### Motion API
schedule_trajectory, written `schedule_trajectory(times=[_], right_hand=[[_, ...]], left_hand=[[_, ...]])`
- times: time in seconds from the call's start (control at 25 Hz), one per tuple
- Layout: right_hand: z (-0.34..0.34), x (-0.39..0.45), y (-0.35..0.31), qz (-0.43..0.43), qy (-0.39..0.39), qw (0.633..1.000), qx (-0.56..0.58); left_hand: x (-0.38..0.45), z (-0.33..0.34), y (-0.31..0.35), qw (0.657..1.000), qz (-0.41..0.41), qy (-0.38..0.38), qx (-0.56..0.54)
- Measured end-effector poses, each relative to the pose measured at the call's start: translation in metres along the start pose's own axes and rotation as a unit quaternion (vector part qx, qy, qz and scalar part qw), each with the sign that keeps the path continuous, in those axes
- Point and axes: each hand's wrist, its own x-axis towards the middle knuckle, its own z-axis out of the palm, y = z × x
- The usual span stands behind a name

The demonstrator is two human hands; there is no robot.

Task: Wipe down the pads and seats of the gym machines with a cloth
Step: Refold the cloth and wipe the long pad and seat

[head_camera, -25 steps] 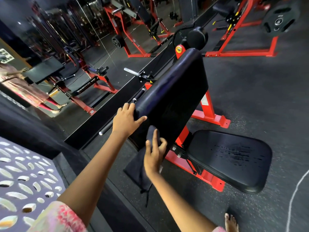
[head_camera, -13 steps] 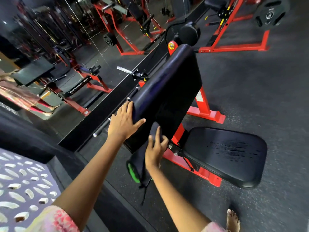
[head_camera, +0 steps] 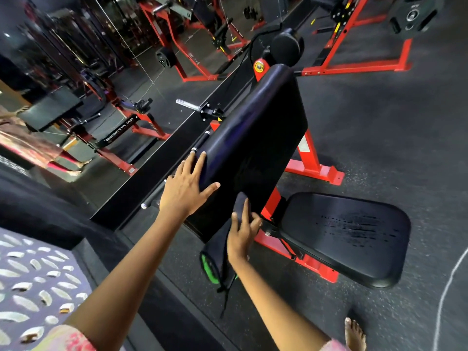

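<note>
A long black back pad slopes up on a red-framed gym machine, with a black seat low to its right. My left hand lies flat with straight fingers on the pad's near left edge. My right hand presses a dark cloth with a green underside against the pad's lower end; its fingers lie over the cloth. The cloth's tail hangs below the pad.
A wall mirror runs along the left, behind a black ledge. Red frames and a weight plate stand at the back. A steel bar peg sticks out left of the pad. My bare foot stands on the rubber floor.
My right hand has shifted the cloth slightly along the pad's lower end, and its green underside now shows. The left hand stays on the pad's edge. The view moved a little.
</note>
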Motion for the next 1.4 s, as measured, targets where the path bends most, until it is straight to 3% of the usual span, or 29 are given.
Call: schedule_trajectory(times=[0.08, 0.2, 0.24, 0.36, 0.44, 0.52, 0.6, 0.68, 0.72, 0.76, 0.88, 0.96, 1.04, 1.2, 1.24, 1.4], right_hand=[[-0.003, 0.003, 0.013, 0.019, -0.006, 1.0, -0.01], [0.001, 0.071, -0.001, 0.209, 0.013, 0.978, -0.003], [0.005, 0.087, -0.014, 0.213, 0.009, 0.977, -0.005], [0.011, 0.073, -0.058, 0.032, 0.026, 0.999, 0.009], [0.008, 0.033, -0.059, -0.082, -0.004, 0.996, 0.018], [0.003, 0.022, -0.04, -0.132, -0.02, 0.991, -0.006], [0.007, 0.063, -0.029, -0.081, 0.014, 0.996, -0.015], [0.011, 0.115, -0.036, 0.067, 0.053, 0.996, -0.007], [0.012, 0.128, -0.046, 0.133, 0.037, 0.99, -0.012], [0.013, 0.128, -0.057, 0.139, 0.032, 0.99, -0.021], [0.011, 0.082, -0.074, -0.071, 0.025, 0.997, -0.012], [0.012, 0.072, -0.063, -0.138, 0.006, 0.99, -0.024], [0.015, 0.112, -0.052, -0.097, 0.036, 0.994, -0.028], [0.009, 0.171, -0.058, 0.103, 0.015, 0.994, -0.021], [0.012, 0.158, -0.064, 0.094, 0.027, 0.995, -0.02], [0.011, 0.072, -0.07, -0.073, 0.016, 0.997, -0.009]], left_hand=[[0.0, 0.0, 0.0, 1.0, 0.003, -0.012, 0.0], [0.001, -0.001, 0.0, 1.0, -0.004, -0.021, -0.002], [0.002, -0.002, 0.0, 0.999, -0.011, -0.031, -0.007], [0.014, -0.005, 0.006, 0.998, -0.026, -0.049, -0.037], [0.025, -0.008, 0.01, 0.997, -0.024, -0.049, -0.058], [0.034, -0.01, 0.012, 0.996, -0.008, -0.054, -0.069], [0.039, -0.011, 0.013, 0.996, 0.005, -0.05, -0.076], [0.039, -0.01, 0.013, 0.997, 0.002, -0.042, -0.069], [0.037, -0.009, 0.014, 0.997, -0.002, -0.042, -0.063], [0.036, -0.008, 0.013, 0.997, -0.007, -0.044, -0.059], [0.037, -0.009, 0.012, 0.996, -0.009, -0.048, -0.078], [0.042, -0.01, 0.011, 0.993, -0.019, -0.055, -0.101], [0.046, -0.01, 0.014, 0.992, -0.028, -0.056, -0.113], [0.046, -0.011, 0.015, 0.994, -0.03, -0.047, -0.097], [0.047, -0.01, 0.015, 0.994, -0.033, -0.049, -0.096], [0.062, -0.009, 0.025, 0.99, -0.047, -0.024, -0.127]])
